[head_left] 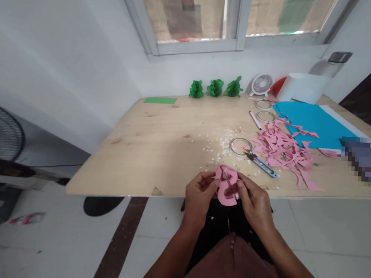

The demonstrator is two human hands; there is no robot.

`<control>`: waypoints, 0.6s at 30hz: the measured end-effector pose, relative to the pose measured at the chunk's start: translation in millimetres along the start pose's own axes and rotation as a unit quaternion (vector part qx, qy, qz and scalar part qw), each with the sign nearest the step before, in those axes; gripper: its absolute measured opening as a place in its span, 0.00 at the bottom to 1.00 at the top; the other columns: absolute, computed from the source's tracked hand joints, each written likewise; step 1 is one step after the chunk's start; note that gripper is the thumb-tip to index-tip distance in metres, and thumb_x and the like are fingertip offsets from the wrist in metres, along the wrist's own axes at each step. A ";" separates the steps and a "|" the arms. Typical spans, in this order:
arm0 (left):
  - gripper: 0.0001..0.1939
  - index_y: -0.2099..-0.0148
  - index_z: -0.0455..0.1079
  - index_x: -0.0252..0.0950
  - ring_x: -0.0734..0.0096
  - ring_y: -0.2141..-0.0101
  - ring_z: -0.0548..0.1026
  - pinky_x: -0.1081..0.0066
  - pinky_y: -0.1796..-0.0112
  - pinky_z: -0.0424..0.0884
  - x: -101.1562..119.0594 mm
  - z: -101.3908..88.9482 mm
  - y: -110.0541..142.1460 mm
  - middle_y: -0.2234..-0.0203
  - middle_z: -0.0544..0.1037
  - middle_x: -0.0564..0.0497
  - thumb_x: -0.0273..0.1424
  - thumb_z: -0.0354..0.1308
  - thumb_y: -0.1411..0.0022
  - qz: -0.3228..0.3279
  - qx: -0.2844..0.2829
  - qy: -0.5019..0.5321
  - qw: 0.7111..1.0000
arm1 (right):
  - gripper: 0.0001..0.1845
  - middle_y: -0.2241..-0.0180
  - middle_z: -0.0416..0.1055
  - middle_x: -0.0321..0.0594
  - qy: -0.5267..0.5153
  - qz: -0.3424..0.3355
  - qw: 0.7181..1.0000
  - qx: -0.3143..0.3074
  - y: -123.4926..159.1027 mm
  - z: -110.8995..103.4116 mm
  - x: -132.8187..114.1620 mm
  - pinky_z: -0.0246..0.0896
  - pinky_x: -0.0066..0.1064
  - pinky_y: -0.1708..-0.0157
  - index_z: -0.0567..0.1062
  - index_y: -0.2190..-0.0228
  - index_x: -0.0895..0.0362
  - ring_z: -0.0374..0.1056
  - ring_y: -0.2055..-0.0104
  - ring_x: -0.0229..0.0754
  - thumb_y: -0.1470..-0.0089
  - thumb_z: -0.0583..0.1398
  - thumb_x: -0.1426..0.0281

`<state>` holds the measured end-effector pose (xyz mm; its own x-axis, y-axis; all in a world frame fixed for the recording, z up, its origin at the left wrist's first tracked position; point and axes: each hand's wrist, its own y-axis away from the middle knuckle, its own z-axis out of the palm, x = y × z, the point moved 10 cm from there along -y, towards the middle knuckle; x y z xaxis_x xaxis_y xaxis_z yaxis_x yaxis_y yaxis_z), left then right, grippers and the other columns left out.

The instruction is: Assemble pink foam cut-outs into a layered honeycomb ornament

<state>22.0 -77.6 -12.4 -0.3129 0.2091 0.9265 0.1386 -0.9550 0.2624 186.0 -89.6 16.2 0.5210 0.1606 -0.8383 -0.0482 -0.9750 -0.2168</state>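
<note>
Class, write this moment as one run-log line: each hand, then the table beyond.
left hand: holds pink cutout | right hand: holds pink cutout | table: snips beside pink scraps

Beyond my paper (pixel 223 188), to the right, snips (pixel 263 166) lie on the table (pixel 141 153), just beside the scraps (pixel 277 144) (the desk fan (pixel 261 84) stands far behind them).

dull maroon top (pixel 233 266), black legwear (pixel 213 231), bare forearms (pixel 171 250)
</note>
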 end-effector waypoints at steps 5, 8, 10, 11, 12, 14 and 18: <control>0.17 0.60 0.72 0.32 0.75 0.78 0.73 0.76 0.76 0.69 4.1 4.4 0.7 0.76 0.78 0.51 0.30 0.66 0.55 -0.003 -0.012 -0.010 1.000 | 0.19 0.67 0.80 0.43 0.042 -0.035 0.998 0.009 -4.0 -1.6 -4.7 0.63 0.41 0.54 0.74 0.52 0.58 0.73 0.58 0.49 0.38 0.50 0.66; 0.20 0.57 0.71 0.33 0.74 0.77 0.74 0.76 0.76 0.70 4.1 6.2 0.6 0.76 0.78 0.52 0.30 0.66 0.54 -0.007 -0.018 -0.011 1.000 | 0.18 0.67 0.79 0.42 0.065 -0.069 0.995 0.021 -5.4 -3.1 -9.6 0.64 0.41 0.56 0.73 0.51 0.56 0.73 0.60 0.48 0.38 0.50 0.67; 0.21 0.56 0.70 0.33 0.73 0.77 0.74 0.75 0.76 0.70 2.4 6.6 -0.4 0.76 0.78 0.52 0.30 0.66 0.55 -0.011 -0.021 -0.012 1.000 | 0.17 0.64 0.79 0.42 0.081 -0.091 0.992 0.025 -6.1 -3.2 -12.4 0.64 0.41 0.57 0.74 0.52 0.54 0.73 0.58 0.49 0.38 0.50 0.68; 0.21 0.56 0.70 0.33 0.74 0.77 0.74 0.75 0.76 0.71 1.2 6.7 -1.1 0.75 0.78 0.51 0.30 0.66 0.55 -0.014 -0.023 -0.015 1.000 | 0.17 0.61 0.78 0.42 0.090 -0.100 0.990 0.030 -6.4 -3.7 -13.6 0.64 0.42 0.56 0.74 0.52 0.53 0.72 0.57 0.49 0.38 0.51 0.68; 0.21 0.56 0.69 0.33 0.74 0.77 0.74 0.75 0.76 0.71 0.1 6.4 -1.9 0.75 0.78 0.51 0.30 0.66 0.55 -0.015 -0.024 -0.019 0.999 | 0.17 0.59 0.78 0.43 0.097 -0.108 0.989 0.033 -6.7 -3.9 -14.7 0.64 0.42 0.55 0.74 0.53 0.54 0.72 0.55 0.50 0.38 0.51 0.68; 0.22 0.55 0.69 0.33 0.74 0.78 0.74 0.75 0.76 0.71 -1.2 5.0 -3.6 0.75 0.78 0.51 0.31 0.66 0.54 -0.013 -0.022 -0.031 0.999 | 0.17 0.57 0.76 0.45 0.109 -0.122 0.986 0.038 -7.3 -4.2 -17.0 0.64 0.44 0.54 0.74 0.52 0.55 0.70 0.54 0.51 0.38 0.51 0.69; 0.22 0.54 0.68 0.34 0.72 0.76 0.75 0.75 0.75 0.72 -0.1 2.5 -5.8 0.74 0.76 0.52 0.32 0.66 0.53 0.009 -0.019 -0.063 0.998 | 0.17 0.56 0.75 0.48 0.128 -0.151 0.979 0.037 -8.3 -2.8 -22.6 0.64 0.45 0.55 0.74 0.52 0.56 0.69 0.53 0.51 0.39 0.51 0.70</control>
<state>23.6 -71.6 -13.3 -0.1903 0.2133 0.9583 0.1062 -0.9659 0.2361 177.0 -85.6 38.3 0.7169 0.3876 -0.5795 0.0847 -0.8735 -0.4794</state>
